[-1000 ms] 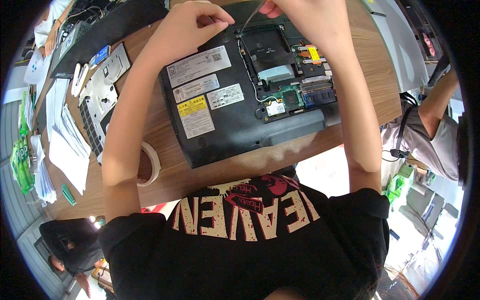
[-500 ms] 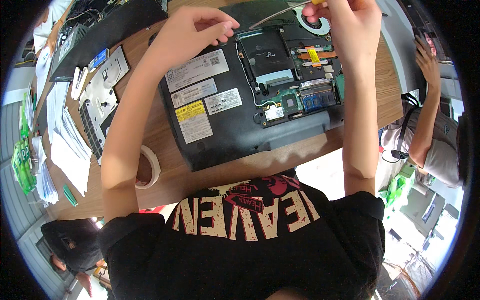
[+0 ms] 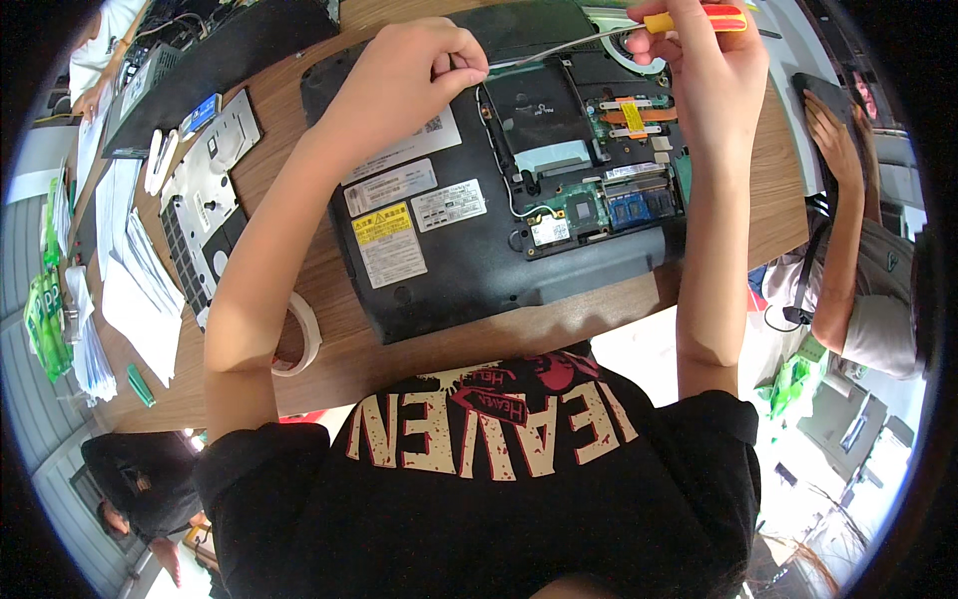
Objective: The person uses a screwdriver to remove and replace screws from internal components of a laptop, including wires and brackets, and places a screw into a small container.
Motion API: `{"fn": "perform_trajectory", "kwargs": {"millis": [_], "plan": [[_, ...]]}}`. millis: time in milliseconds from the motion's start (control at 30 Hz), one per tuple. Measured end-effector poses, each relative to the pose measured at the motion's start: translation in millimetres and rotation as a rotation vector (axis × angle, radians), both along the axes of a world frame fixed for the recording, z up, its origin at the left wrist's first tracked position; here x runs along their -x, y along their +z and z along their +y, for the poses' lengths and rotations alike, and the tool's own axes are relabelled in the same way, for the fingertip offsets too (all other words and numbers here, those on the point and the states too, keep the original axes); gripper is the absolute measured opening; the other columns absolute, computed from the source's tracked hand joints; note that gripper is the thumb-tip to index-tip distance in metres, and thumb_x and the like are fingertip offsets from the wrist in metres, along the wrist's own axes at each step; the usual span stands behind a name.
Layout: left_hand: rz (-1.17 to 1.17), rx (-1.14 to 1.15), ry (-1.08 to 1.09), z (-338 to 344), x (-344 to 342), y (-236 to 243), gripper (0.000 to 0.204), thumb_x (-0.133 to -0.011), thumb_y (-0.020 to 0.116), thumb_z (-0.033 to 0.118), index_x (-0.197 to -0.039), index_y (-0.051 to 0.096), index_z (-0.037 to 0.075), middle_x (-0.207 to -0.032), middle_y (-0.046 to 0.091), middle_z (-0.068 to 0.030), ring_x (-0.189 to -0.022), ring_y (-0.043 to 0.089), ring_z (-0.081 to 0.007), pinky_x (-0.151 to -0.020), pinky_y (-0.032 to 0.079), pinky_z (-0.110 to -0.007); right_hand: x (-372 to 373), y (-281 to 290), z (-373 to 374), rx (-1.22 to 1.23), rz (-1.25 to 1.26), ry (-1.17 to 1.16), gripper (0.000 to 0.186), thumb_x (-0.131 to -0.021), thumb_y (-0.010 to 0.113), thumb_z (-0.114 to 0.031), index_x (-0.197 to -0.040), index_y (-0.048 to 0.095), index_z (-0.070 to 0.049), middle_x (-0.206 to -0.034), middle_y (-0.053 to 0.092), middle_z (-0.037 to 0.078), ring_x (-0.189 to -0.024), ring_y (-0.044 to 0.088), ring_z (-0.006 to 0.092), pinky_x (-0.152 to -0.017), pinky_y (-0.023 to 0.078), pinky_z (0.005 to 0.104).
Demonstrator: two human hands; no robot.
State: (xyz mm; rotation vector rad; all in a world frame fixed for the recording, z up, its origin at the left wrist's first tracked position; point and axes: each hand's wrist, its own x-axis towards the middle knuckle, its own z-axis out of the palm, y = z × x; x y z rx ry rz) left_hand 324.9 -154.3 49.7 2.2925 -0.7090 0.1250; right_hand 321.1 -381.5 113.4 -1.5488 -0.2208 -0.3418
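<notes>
A black laptop [image 3: 599, 275] lies bottom side up on the table, its inner parts uncovered on the right half. In my right hand [image 3: 711, 90] is a screwdriver [image 3: 689, 20] with a yellow and red handle, held slantwise. Its long shaft runs left over the far part of the laptop. Near the shaft's end, thumb and fingers of my left hand [image 3: 424, 75] are pinched together; what they hold, if anything, is too small to make out. Under the shaft sits a dark drive bay [image 3: 539, 110]. The cooling fan [image 3: 629, 50] is partly covered by my right hand.
To the left lie a removed cover panel [image 3: 205, 185], white papers [image 3: 145, 299] and a blue-and-white small box [image 3: 202, 112]. A tape roll [image 3: 301, 334] rests near the front edge. Another person's hand [image 3: 833, 130] holds a dark flat object at the right.
My left hand has moved right to the screwdriver's tip end, its fingers now pinched. My right hand has shifted slightly right, and more of the handle shows.
</notes>
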Motion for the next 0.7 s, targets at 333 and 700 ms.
{"fn": "perform_trajectory", "kwargs": {"millis": [333,700], "plan": [[0.072,0.148,0.112,-3,4,3,0.016,-0.086,0.065,0.019,-0.095,0.066,0.005,-0.084,0.063,0.0017,-0.071,0.054,-0.0054,-0.060,0.042,-0.021,20,-18,3,0.124,0.050,0.128,0.017,-0.090,0.062,-0.014,-0.085,0.049,-0.003,-0.070,0.061,0.008,-0.052,0.059,0.0106,-0.047,0.047,0.0203],[0.296,0.587,0.202,-19,17,24,0.006,-0.089,0.059,0.004,-0.093,0.061,0.000,-0.081,0.058,0.0010,-0.070,0.052,-0.0027,-0.062,0.043,-0.018,60,-31,4,0.165,-0.172,0.070,0.016,-0.083,0.069,-0.006,-0.083,0.054,-0.003,-0.071,0.060,0.003,-0.060,0.057,0.0061,-0.053,0.045,0.0186]]}}
